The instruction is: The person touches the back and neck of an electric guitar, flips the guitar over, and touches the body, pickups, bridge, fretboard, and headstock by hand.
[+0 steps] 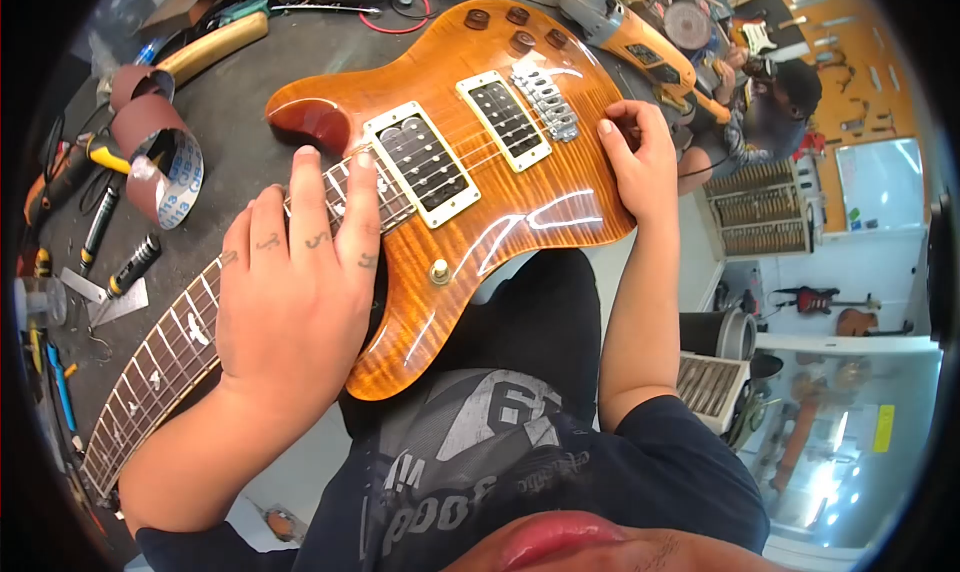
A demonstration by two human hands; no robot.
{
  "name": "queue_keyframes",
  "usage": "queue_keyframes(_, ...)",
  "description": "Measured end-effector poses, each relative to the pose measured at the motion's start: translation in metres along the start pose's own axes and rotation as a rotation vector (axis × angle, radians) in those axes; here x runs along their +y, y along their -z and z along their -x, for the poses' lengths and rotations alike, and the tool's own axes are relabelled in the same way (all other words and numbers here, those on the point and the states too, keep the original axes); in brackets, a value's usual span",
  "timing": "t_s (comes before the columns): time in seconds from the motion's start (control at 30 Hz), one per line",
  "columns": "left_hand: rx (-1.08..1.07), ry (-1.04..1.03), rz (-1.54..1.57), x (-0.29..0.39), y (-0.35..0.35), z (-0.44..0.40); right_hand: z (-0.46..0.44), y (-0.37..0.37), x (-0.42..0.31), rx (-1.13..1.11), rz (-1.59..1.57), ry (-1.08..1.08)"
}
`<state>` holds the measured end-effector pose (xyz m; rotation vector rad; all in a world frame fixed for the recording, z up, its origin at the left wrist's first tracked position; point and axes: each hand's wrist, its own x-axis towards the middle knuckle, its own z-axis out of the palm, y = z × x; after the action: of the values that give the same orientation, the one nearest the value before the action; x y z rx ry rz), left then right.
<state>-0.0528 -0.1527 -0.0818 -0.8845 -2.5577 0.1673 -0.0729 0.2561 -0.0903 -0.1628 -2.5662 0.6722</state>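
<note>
An amber flame-top electric guitar [540, 197] lies face up across the edge of the dark workbench, its neck running to the lower left. Strings cross two cream-framed pickups and a metal bridge [545, 102]. My left hand [300, 272] lies over the fretboard [170, 347] where the neck meets the body, palm down with the fingers stretched out and apart; its thumb is hidden. At the right end of the body, my right hand [642, 162] holds the rim, its thumb against the edge and its fingers curled. Several dark knobs [522, 42] sit at the far side.
Curled sandpaper [160, 137] and a wooden-handled tool [215, 47] lie on the workbench [235, 122], left. Screwdrivers [135, 264] are nearer. An orange power tool [640, 47] lies just beyond the body. Another person [765, 117] works at the upper right, beside drawers [760, 222].
</note>
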Motion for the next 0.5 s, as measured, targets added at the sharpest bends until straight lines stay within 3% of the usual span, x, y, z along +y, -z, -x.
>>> queue_keyframes(0.27, -0.062, -0.005, -0.008, 0.000, 0.006, 0.000, 0.005, 0.001, 0.000, 0.049, -0.031, 0.073)
queue_keyframes(0.4, -0.077, 0.019, 0.005, 0.001, 0.005, 0.002, 0.011, 0.005, -0.003, 0.140, -0.392, -0.089)
queue_keyframes(0.5, -0.072, 0.010, 0.006, 0.000, 0.005, 0.002, 0.037, 0.038, -0.064, 0.228, -0.889, -0.003)
